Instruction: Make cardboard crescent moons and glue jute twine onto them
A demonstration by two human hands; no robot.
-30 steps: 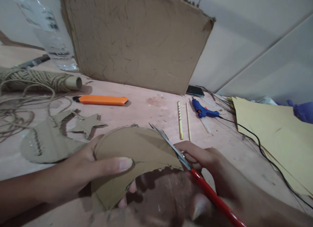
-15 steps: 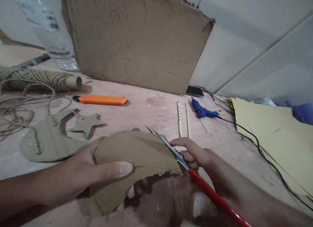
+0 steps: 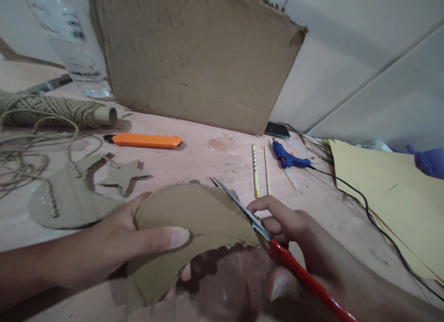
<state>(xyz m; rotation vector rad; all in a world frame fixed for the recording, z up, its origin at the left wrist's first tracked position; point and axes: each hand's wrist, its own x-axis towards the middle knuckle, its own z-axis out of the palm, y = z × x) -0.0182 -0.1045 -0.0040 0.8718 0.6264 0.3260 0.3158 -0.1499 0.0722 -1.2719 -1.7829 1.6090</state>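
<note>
While left hand (image 3: 114, 248) pinches cardboard crescent (image 3: 187, 225), right hand (image 3: 294, 229) grips scissors (image 3: 263, 229), blades pointing up-left.

Plain brown is the crescent cardboard piece (image 3: 194, 220). The scissors (image 3: 277, 250) crossing its right edge have grey blades and red handles. Beyond the crescent lie an orange utility knife (image 3: 145, 140), a yellow pencil (image 3: 255, 170) with dark markings, a blue glue gun (image 3: 287, 156) and tan twine (image 3: 45, 111).

The pale, scuffed table (image 3: 215, 157) carries an orange box cutter (image 3: 145, 140). Left of the cutter lie a twine roll (image 3: 52, 111) and cardboard cut-outs (image 3: 79, 192); right of it, a pencil (image 3: 255, 170), a blue glue gun (image 3: 287, 156) and yellow paper (image 3: 395, 192).
</note>
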